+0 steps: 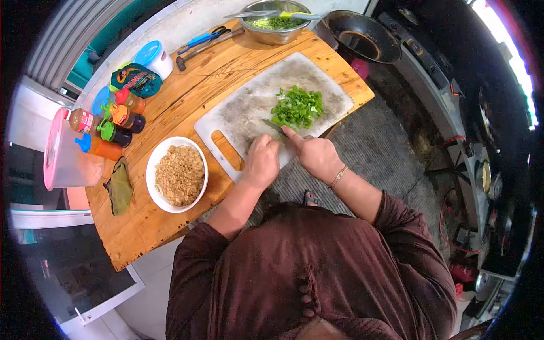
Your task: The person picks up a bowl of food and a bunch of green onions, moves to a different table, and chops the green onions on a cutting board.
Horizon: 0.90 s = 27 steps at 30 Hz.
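Note:
A white, grey-stained cutting board [238, 107] lies at the table's near right edge, with a pile of chopped green onion [298, 107] on its right half. My right hand [318, 156], a bracelet at its wrist, is closed around a knife [273, 124]. The dark blade points left, just below the pile, and the index finger stretches along it. Beside it on the left, my left hand [263, 160] is closed over the board's near edge. Whatever its fingers pinch is hidden.
A white bowl of brown crumbly food [180, 174] stands left of the board. Behind are a metal bowl of chopped greens [272, 35] with a knife across it, scissors [212, 35] and a hammer [187, 58]. Sauce bottles [116, 133] line the left; a wok [362, 37] sits right.

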Available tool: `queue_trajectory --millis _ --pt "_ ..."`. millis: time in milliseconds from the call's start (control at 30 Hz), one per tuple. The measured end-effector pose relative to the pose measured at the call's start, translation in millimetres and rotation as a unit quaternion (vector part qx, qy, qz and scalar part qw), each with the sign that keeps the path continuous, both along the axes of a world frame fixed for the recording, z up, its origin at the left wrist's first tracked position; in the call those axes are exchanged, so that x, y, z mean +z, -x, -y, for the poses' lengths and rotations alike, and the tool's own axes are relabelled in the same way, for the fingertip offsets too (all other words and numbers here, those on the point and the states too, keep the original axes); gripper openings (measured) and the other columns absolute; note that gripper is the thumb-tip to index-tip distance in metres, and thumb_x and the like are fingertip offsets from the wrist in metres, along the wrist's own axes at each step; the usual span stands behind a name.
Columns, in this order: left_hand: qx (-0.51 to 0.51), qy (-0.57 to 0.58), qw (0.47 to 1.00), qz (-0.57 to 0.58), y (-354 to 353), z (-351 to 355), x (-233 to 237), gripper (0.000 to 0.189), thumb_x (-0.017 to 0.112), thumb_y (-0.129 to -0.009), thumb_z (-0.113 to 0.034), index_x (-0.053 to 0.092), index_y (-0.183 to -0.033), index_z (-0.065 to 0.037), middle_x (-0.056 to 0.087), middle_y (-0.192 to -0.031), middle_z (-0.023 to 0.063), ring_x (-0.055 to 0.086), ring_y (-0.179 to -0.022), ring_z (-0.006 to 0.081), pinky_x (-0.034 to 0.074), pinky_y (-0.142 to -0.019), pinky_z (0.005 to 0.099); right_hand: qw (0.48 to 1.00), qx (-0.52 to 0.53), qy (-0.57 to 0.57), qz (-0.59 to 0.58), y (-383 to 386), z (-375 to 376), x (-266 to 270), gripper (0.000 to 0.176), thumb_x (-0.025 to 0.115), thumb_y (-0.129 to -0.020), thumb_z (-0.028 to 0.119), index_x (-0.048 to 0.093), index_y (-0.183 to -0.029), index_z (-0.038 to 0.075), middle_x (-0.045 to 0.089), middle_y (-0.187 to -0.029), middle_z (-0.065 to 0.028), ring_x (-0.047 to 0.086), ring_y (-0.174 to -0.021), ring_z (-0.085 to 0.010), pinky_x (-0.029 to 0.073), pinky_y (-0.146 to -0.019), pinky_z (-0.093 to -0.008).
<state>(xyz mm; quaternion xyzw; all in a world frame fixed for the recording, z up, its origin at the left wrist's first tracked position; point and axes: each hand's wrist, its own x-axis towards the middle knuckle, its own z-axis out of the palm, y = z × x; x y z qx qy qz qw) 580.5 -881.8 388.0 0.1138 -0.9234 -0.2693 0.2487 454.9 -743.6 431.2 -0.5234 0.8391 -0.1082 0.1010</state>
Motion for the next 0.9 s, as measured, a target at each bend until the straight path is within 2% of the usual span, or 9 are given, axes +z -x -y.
queue_trajectory --millis 67,167,267,367,467,567,667,767,900 --pt "0.004 0.001 1.0 -0.02 -1 1 1 0.02 0.06 -0.079 0.003 0.069 -0.096 0.004 0.06 -0.089 0.0188 0.061 -0.09 0.038 0.05 -0.083 0.0464 0.999 -0.005 0.044 -0.009 0 -2 -12 0.064 0.055 -0.091 0.017 0.041 -0.153 0.024 0.067 -0.074 -0.0155 0.069 -0.07 -0.0351 0.055 -0.065 -0.0473" --pt "0.019 -0.008 0.999 -0.042 2 0 -1 0.019 0.062 -0.077 0.003 0.069 -0.095 0.003 0.06 -0.088 0.0188 0.061 -0.089 0.0388 0.051 -0.081 0.0474 0.998 -0.015 0.045 0.033 9 -1 -12 0.062 0.056 -0.091 0.018 0.042 -0.152 0.024 0.067 -0.074 -0.0163 0.068 -0.067 -0.035 0.054 -0.061 -0.0483" --pt "0.036 -0.007 0.999 -0.03 3 1 -1 0.014 0.063 -0.08 0.001 0.069 -0.093 0.001 0.062 -0.089 0.0182 0.062 -0.088 0.0387 0.051 -0.079 0.0478 0.999 -0.033 0.023 0.008 -3 -6 7 0.065 0.056 -0.088 0.013 0.044 -0.151 0.022 0.069 -0.081 -0.0141 0.069 -0.068 -0.0333 0.055 -0.061 -0.046" --pt "0.042 -0.006 0.999 -0.015 4 0 2 0.012 0.064 -0.081 0.0 0.068 -0.092 0.0 0.063 -0.089 0.0179 0.062 -0.087 0.0388 0.051 -0.078 0.0477 0.998 -0.025 0.009 -0.062 -25 -15 10 0.064 0.058 -0.088 0.014 0.045 -0.15 0.023 0.068 -0.08 -0.0132 0.068 -0.066 -0.0325 0.055 -0.058 -0.0451" --pt "0.036 0.006 0.999 -0.02 6 1 -1 0.012 0.065 -0.08 0.0 0.068 -0.092 0.0 0.062 -0.088 0.0178 0.062 -0.086 0.0392 0.051 -0.078 0.0479 0.996 -0.036 -0.018 -0.075 -32 -14 2 0.065 0.058 -0.088 0.014 0.045 -0.151 0.024 0.068 -0.081 -0.0138 0.069 -0.067 -0.0323 0.056 -0.059 -0.0444" --pt "0.027 0.014 0.999 -0.012 4 1 -3 0.013 0.065 -0.08 0.0 0.068 -0.092 0.0 0.061 -0.088 0.0178 0.061 -0.086 0.0398 0.051 -0.079 0.0483 0.998 -0.03 0.043 -0.042 -27 -1 -10 0.066 0.058 -0.088 0.015 0.043 -0.152 0.024 0.068 -0.082 -0.0142 0.07 -0.069 -0.0321 0.056 -0.061 -0.0445" --pt "0.014 0.02 0.999 -0.035 1 -1 3 0.01 0.063 -0.078 0.0 0.065 -0.088 0.001 0.059 -0.089 0.0194 0.06 -0.087 0.0411 0.05 -0.079 0.0495 0.998 -0.02 0.032 -0.043 -22 9 -13 0.066 0.057 -0.089 0.015 0.043 -0.152 0.025 0.068 -0.081 -0.0139 0.07 -0.07 -0.0321 0.056 -0.062 -0.0454" --pt "0.013 0.01 0.999 -0.044 0 1 -1 0.008 0.062 -0.078 0.001 0.064 -0.086 0.001 0.058 -0.089 0.0201 0.06 -0.087 0.0415 0.049 -0.079 0.0501 0.999 -0.031 0.022 0.034 -12 8 -2 0.065 0.057 -0.089 0.016 0.043 -0.152 0.025 0.068 -0.079 -0.0135 0.07 -0.07 -0.0324 0.055 -0.063 -0.0465" --pt "0.037 -0.017 0.997 -0.059 3 2 -3 0.008 0.063 -0.077 0.001 0.064 -0.086 0.001 0.06 -0.088 0.0197 0.061 -0.087 0.0412 0.049 -0.079 0.0501 0.998 -0.051 0.014 0.034 -16 -1 6 0.064 0.055 -0.09 0.016 0.043 -0.152 0.026 0.067 -0.078 -0.0142 0.069 -0.07 -0.0339 0.056 -0.063 -0.0468"
